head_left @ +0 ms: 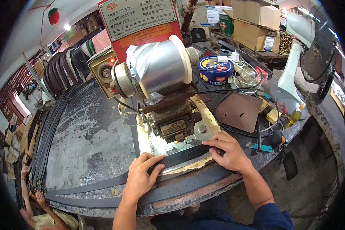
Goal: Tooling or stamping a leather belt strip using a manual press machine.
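Black strap [188,154] stretches between the hands, which sit apart, left hand [141,174] and right hand [232,154] each gripping it, thumb against fingers; just beyond them stands a press [175,124]; farther, beyond the right hand, a blue tin [215,73].

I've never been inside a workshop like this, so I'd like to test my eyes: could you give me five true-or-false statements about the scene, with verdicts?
1. Both the left hand and the right hand touch the dark strap. True.
2. The foil roll on the machine is bright green. False: the roll is silver.
3. A round blue tin sits to the right of the roll. True.
4. The fan stands at the picture's left edge. False: the fan is on the right.
5. Another person's hands show at the lower left. True.
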Available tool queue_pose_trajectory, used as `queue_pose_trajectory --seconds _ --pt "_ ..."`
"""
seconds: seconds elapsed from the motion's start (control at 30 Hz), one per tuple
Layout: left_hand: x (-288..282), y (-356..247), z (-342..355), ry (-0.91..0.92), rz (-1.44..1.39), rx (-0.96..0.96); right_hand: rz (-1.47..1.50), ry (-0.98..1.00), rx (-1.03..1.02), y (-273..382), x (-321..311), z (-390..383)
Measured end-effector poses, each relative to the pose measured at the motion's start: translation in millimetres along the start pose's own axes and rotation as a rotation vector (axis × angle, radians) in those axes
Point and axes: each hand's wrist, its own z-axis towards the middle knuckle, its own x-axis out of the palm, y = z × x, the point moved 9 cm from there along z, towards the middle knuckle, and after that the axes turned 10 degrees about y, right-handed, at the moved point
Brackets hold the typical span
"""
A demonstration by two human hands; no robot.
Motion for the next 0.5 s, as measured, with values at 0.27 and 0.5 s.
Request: queue_pose_trajectory --seconds 0.27,0.5 --pt "0.9 1.8 -1.8 -0.004 -0.031 0.004 -0.021 -0.010 -0.018 3.3 -1.7 0.9" --pt "1.5 5.2 -2.7 -0.018 -0.071 0.003 -0.019 -0.014 -0.029 4.0 -2.2 2.3"
